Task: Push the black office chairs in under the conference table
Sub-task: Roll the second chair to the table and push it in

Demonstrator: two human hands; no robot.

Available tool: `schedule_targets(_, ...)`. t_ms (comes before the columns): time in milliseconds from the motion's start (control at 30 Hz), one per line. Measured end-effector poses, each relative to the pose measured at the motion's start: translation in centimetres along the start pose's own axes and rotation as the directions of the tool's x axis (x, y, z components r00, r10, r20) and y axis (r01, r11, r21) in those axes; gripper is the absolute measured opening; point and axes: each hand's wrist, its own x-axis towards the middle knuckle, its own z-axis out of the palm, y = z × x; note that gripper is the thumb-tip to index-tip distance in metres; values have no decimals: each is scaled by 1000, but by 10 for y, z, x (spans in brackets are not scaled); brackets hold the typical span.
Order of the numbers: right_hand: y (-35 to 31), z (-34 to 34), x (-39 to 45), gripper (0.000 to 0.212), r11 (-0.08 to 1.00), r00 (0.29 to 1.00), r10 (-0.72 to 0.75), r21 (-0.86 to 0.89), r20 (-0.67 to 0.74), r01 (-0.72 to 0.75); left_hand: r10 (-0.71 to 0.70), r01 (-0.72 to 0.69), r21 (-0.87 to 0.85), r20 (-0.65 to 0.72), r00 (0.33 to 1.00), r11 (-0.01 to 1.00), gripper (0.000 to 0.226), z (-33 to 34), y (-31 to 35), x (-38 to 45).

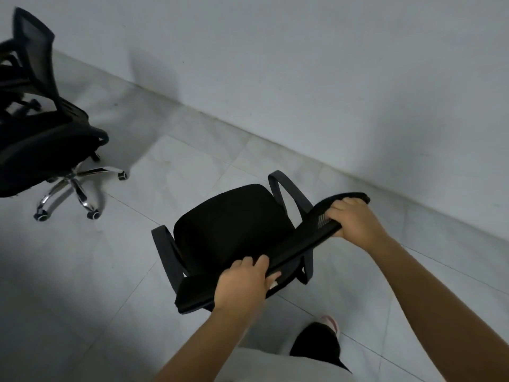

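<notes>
A black office chair (231, 224) with a mesh back and two armrests stands on the tiled floor right in front of me, seen from above. My left hand (243, 282) grips the top edge of its backrest at the near left. Farther right on the same edge, my right hand (354, 219) is closed over the mesh. A second black office chair (41, 139) with a chrome star base stands at the far left, partly cut off by the frame. No conference table is in view.
A plain white wall (330, 78) runs diagonally behind the chairs, close to the held chair's right armrest. Grey floor tiles (82, 271) stretch between the two chairs. My leg and shoe (330, 325) show below the chair.
</notes>
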Motion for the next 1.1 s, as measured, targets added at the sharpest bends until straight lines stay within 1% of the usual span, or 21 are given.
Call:
schedule_targets(100, 46, 9, 11, 37, 998, 999, -42, 48, 7, 42, -64, 62, 29, 94, 993, 998, 41, 4, 31, 39)
schedule_targets(133, 62, 11, 15, 36, 996, 999, -34, 82, 16, 33, -88, 83, 44, 121, 989, 996, 40, 6, 44, 51)
schedule_targets(200, 92, 12, 24, 34, 990, 999, -3, 138, 40, -3, -139, 132, 80, 88, 986, 988, 41, 7, 70, 76)
schedule_targets(267, 120, 16, 37, 33, 991, 999, -34, 132, 13, 32, -210, 204, 102, 52, 976, 974, 42, 10, 92, 99)
schedule_targets(367, 156, 16, 61, 32, 985, 998, -59, 165, 7, 57, -304, 303, 64, 14, 953, 951, 41, 6, 118, 133)
schedule_targets(467, 192, 20, 82, 39, 979, 982, -166, 99, -93, 175, -359, 359, -4, -31, 933, 933, 41, 3, 136, 167)
schedule_targets(533, 213, 20, 98, 42, 964, 963, -250, 65, -104, 257, -390, 387, -59, -73, 918, 920, 36, -1, 144, 187)
schedule_targets(600, 236, 25, 115, 43, 941, 937, -329, 37, -120, 335, -350, 345, -58, -130, 928, 937, 28, -5, 153, 207)
schedule_targets(633, 247, 27, 122, 44, 928, 923, -367, 29, -113, 372, -341, 340, -37, -144, 929, 940, 28, -6, 156, 217)
schedule_targets(733, 281, 38, 145, 45, 875, 867, -476, 15, -148, 483, -387, 384, -52, -184, 903, 922, 29, -2, 163, 243)
schedule_targets(833, 309, 45, 168, 42, 805, 788, -583, -6, -198, 594, -412, 411, -51, -200, 889, 910, 28, -4, 168, 268)
schedule_targets(867, 317, 47, 175, 42, 780, 762, -613, -7, -210, 626, -420, 419, -51, -198, 885, 907, 28, -6, 170, 276)
schedule_targets(933, 332, 48, 189, 42, 746, 731, -646, 21, -221, 665, -457, 447, -98, -171, 873, 889, 29, -11, 175, 293)
schedule_targets(967, 339, 49, 195, 42, 731, 717, -657, 39, -231, 682, -475, 466, -92, -165, 864, 880, 30, -12, 179, 301)
schedule_targets(1033, 352, 54, 205, 42, 690, 676, -686, 53, -269, 722, -501, 506, -13, -153, 852, 863, 33, -11, 189, 315)
schedule_targets(1100, 364, 60, 220, 40, 637, 615, -720, 44, -321, 769, -563, 570, -5, -158, 811, 822, 35, -8, 202, 330)
